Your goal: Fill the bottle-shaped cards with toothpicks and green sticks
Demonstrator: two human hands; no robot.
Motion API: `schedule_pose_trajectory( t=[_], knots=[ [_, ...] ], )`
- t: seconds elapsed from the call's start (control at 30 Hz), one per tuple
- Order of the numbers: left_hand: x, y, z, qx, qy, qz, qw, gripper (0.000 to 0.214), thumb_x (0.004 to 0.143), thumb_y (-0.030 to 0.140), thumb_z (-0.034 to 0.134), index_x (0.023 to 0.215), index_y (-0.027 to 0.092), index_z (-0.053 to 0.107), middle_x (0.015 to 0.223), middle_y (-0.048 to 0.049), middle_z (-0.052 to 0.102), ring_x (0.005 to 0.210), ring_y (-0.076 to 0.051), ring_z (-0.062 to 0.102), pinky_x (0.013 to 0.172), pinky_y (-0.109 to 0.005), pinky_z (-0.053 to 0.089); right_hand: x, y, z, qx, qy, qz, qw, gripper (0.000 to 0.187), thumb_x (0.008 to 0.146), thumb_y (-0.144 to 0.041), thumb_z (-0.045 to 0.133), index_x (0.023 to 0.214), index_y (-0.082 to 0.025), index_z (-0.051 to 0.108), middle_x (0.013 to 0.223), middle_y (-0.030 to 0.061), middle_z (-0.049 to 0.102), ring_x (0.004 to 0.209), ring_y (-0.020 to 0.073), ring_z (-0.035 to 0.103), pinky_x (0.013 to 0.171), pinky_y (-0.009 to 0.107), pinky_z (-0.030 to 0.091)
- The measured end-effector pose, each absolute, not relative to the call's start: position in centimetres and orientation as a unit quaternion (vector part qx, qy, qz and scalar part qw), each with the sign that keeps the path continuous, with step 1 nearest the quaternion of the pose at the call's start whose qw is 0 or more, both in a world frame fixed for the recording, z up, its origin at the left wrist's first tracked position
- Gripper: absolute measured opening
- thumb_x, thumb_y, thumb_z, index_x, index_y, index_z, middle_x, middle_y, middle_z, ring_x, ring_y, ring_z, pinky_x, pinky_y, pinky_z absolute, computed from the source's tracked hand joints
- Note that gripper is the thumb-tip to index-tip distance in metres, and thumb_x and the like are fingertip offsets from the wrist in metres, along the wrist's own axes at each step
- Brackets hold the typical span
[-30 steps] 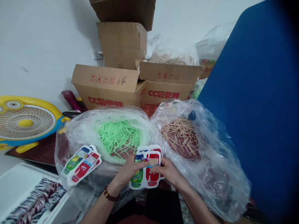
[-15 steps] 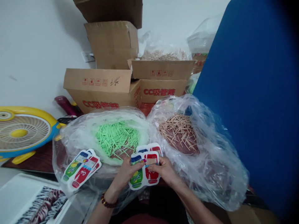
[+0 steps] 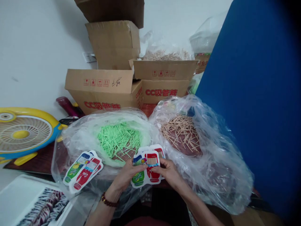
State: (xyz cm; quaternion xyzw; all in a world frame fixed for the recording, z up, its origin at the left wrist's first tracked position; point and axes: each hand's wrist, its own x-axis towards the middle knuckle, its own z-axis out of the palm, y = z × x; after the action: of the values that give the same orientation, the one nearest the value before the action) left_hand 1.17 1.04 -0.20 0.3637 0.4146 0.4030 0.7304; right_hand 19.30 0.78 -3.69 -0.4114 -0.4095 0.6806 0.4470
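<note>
Between my two hands are bottle-shaped candy packets (image 3: 153,175), printed green on the left bottle and red on the right, with thin sticks showing in a window. My left hand (image 3: 128,175) pinches the left edge, its thumb across the front. On the right edge, my right hand (image 3: 168,172) grips with its thumb on the red bottle. Another packet shows behind the front one. Just beyond lie green candy sticks (image 3: 117,138) in a clear plastic bag, and brown candy sticks (image 3: 180,130) in a second bag. A small pile of similar packets (image 3: 83,171) rests at the left.
Open cardboard boxes (image 3: 98,81) stand at the back against the wall. A yellow and blue fan (image 3: 25,135) is at the left, above a white tray (image 3: 21,191) with a striped cloth. A tall blue panel (image 3: 254,94) rises on the right.
The held packets have tilted slightly and shifted a little to the right, with both hands still on them. The whole view has moved slightly.
</note>
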Motion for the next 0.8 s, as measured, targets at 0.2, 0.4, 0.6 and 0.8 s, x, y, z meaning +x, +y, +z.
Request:
schedule_pose_trajectory(
  t=[0.2, 0.4, 0.6, 0.8],
  knots=[
    [2.1, 1.3, -0.8, 0.356, 0.460, 0.397, 0.710, 0.040, 0.068, 0.033, 0.078, 0.100, 0.012, 0.066, 0.086, -0.0085, 0.075, 0.071, -0.022, 0.070, 0.070, -0.033, 0.054, 20.0, 0.5, -3.2, -0.416, -0.427, 0.661, 0.456, 0.036, 0.063, -0.037, 0.080, 0.093, -0.019, 0.072, 0.082, 0.0010, 0.073, 0.075, 0.0204, 0.066, 0.073, 0.034, 0.052],
    [3.2, 1.4, -0.5, 0.415, 0.461, 0.372, 0.690, 0.033, 0.064, 0.028, 0.080, 0.090, 0.013, 0.068, 0.077, -0.0036, 0.074, 0.066, -0.018, 0.067, 0.064, -0.028, 0.052, 20.4, 0.4, -3.0, -0.428, -0.437, 0.648, 0.454, 0.032, 0.062, -0.035, 0.079, 0.089, -0.018, 0.071, 0.082, 0.0008, 0.073, 0.071, 0.0191, 0.065, 0.069, 0.032, 0.052],
    [3.6, 1.8, -0.3, 0.424, 0.479, 0.358, 0.681, 0.028, 0.066, 0.033, 0.079, 0.084, 0.012, 0.071, 0.075, -0.0050, 0.075, 0.064, -0.020, 0.068, 0.061, -0.027, 0.052, 21.8, 0.6, -2.6, -0.429, -0.497, 0.627, 0.420, 0.024, 0.068, -0.036, 0.074, 0.084, -0.018, 0.069, 0.077, -0.0003, 0.070, 0.069, 0.0156, 0.062, 0.065, 0.027, 0.048],
    [3.2, 1.9, -0.6, 0.386, 0.482, 0.353, 0.703, 0.042, 0.063, 0.035, 0.082, 0.097, 0.013, 0.072, 0.083, -0.0082, 0.077, 0.071, -0.026, 0.072, 0.068, -0.034, 0.056, 30.9, 6.2, -2.0, -0.651, -0.607, 0.296, 0.346, 0.023, 0.083, -0.037, 0.051, 0.078, -0.019, 0.065, 0.066, -0.0006, 0.063, 0.064, 0.0144, 0.057, 0.059, 0.024, 0.041]
  ],
)
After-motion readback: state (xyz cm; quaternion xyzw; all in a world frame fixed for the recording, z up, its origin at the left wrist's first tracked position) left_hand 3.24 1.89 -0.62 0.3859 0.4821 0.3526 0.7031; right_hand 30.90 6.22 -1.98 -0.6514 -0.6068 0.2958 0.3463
